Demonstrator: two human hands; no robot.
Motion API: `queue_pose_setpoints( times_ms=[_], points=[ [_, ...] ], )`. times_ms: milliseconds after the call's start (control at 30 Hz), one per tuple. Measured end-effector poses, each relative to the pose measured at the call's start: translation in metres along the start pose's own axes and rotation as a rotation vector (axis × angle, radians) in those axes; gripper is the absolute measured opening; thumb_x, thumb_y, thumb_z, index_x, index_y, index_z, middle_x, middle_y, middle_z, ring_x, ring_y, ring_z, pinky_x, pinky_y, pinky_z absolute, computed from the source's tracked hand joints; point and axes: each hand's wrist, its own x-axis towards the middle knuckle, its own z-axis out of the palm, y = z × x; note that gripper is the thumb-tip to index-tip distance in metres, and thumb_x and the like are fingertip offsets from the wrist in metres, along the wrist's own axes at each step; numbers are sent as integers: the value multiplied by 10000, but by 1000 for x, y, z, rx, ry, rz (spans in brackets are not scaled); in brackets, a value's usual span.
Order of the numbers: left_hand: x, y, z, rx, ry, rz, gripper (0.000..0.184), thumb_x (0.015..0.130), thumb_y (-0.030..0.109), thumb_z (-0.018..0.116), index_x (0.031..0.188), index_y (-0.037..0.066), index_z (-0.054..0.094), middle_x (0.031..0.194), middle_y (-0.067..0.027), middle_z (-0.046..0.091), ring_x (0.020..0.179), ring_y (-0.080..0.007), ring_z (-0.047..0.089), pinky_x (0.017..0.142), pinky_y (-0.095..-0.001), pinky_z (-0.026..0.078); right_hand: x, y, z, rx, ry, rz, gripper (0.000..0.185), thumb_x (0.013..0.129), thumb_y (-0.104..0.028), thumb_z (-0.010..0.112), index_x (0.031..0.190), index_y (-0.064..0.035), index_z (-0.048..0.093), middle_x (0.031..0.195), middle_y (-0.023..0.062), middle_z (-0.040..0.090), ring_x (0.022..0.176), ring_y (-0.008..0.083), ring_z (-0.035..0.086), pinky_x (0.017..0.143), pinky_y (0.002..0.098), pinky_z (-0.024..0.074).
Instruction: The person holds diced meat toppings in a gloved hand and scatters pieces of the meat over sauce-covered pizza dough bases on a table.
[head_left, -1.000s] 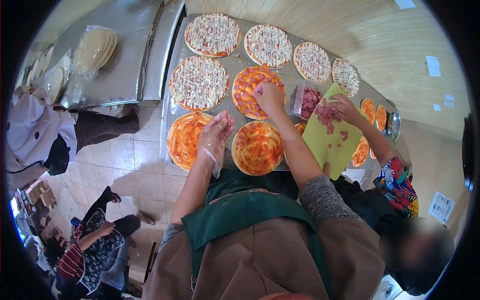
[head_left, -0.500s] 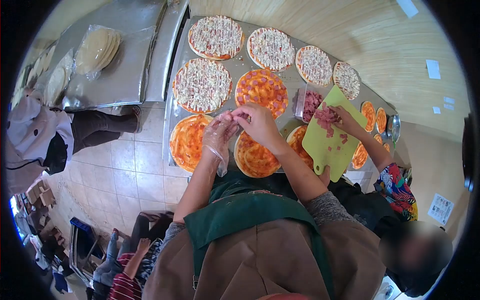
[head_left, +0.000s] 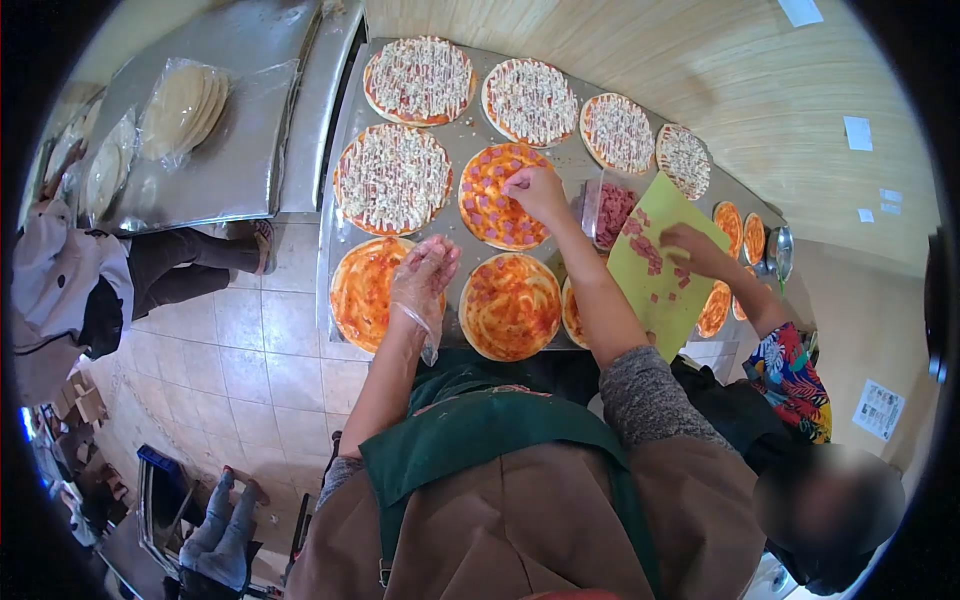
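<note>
My right hand [head_left: 537, 195], bare, is over a sauced pizza base dotted with ham cubes [head_left: 490, 205], its thumb and fingertips pinched together at the pizza's right half. Whatever sits between those fingertips is too small to make out. My left hand [head_left: 424, 278], in a clear plastic glove, is held palm up with curled fingers above the right edge of a sauced pizza base [head_left: 362, 295]. What lies in its palm cannot be made out. Between my forearms lies another sauced base [head_left: 510, 318] with a few ham pieces at its upper left.
A co-worker's hand [head_left: 695, 250] works at chopped ham on a yellow-green cutting board [head_left: 650, 290]. Beside it stands a clear tub of ham [head_left: 608, 210]. Cheese-topped pizzas [head_left: 392, 180] line the metal table's back and left. Bagged flatbreads [head_left: 185, 108] lie on the left table.
My right hand has left my left hand and moved up and right onto the ham-dotted pizza. My left hand has shifted slightly down. The co-worker's board has tilted and moved slightly.
</note>
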Motion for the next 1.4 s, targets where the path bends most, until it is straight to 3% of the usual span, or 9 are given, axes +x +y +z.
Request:
queue_pose_setpoints(
  times_ms=[200, 400, 700, 800, 933, 1033, 1133, 1233, 1400],
  points=[
    [-2, -1, -2, -10, 1, -8, 331, 887, 166, 700, 1162, 44, 562, 1036, -62, 665, 956, -172, 664, 833, -270, 528, 6, -9, 8, -265, 131, 27, 108, 745, -137, 747, 821, -64, 724, 758, 122, 694, 695, 246, 669, 691, 363, 522],
    [1, -2, -7, -34, -20, 7, 304, 893, 155, 689, 1149, 40, 571, 1037, -59, 663, 959, -167, 662, 839, -271, 529, 13, 21, 4, 145, 162, 61, 101, 740, -135, 755, 799, -67, 709, 765, 111, 697, 709, 238, 677, 701, 370, 525],
    [-2, -4, -1, 1, -73, -3, 337, 927, 222, 622, 1209, 45, 568, 1098, -54, 651, 1041, -179, 633, 901, -296, 491, 0, -12, -9, -337, 255, 67, 111, 778, -209, 723, 816, -105, 734, 826, 110, 707, 765, 277, 675, 688, 378, 518],
    [-2, -5, 3, -3, -86, -12, 349, 941, 223, 594, 1232, 35, 556, 1130, -70, 648, 1066, -186, 629, 921, -303, 483, -24, -38, -16, -158, 204, -87, 134, 779, -216, 725, 839, -96, 733, 829, 109, 703, 779, 255, 675, 692, 366, 512],
    [3, -9, 6, -44, -125, -5, 334, 945, 202, 598, 1226, 24, 564, 1124, -89, 658, 1038, -191, 646, 905, -296, 505, -75, -78, 1, 216, -148, -191, 165, 783, -182, 733, 896, -61, 720, 803, 92, 696, 726, 212, 662, 674, 332, 508],
    [4, -14, 8, -46, -163, -4, 334, 949, 195, 595, 1230, 18, 561, 1129, -104, 659, 1030, -200, 653, 900, -296, 518, -96, -90, 6, 71, -102, -349, 172, 833, -174, 728, 925, -30, 716, 796, 23, 675, 692, 97, 607, 657, 276, 480],
    [0, -12, 15, -43, -185, -32, 344, 952, 186, 586, 1246, 12, 545, 1156, -121, 651, 1061, -215, 643, 919, -306, 513, -95, -77, 1, 256, -148, -182, 157, 823, -158, 728, 934, -46, 727, 815, 61, 695, 700, 135, 633, 671, 285, 488],
    [-3, -13, 14, -27, -199, -63, 386, 954, 206, 558, 1283, 8, 517, 1225, -144, 615, 1143, -243, 597, 991, -330, 459, -82, -51, -15, 386, 31, -58, 155, 793, -167, 718, 910, -67, 734, 815, 98, 707, 696, 224, 665, 668, 336, 516],
    [-7, -11, 12, -133, -200, -92, 370, 978, 214, 521, 1273, -10, 519, 1215, -162, 622, 1124, -256, 616, 964, -332, 494, -52, -11, -12, -141, 67, 72, 99, 779, -180, 720, 832, -104, 755, 801, 103, 710, 729, 263, 680, 704, 372, 538]
  ],
)
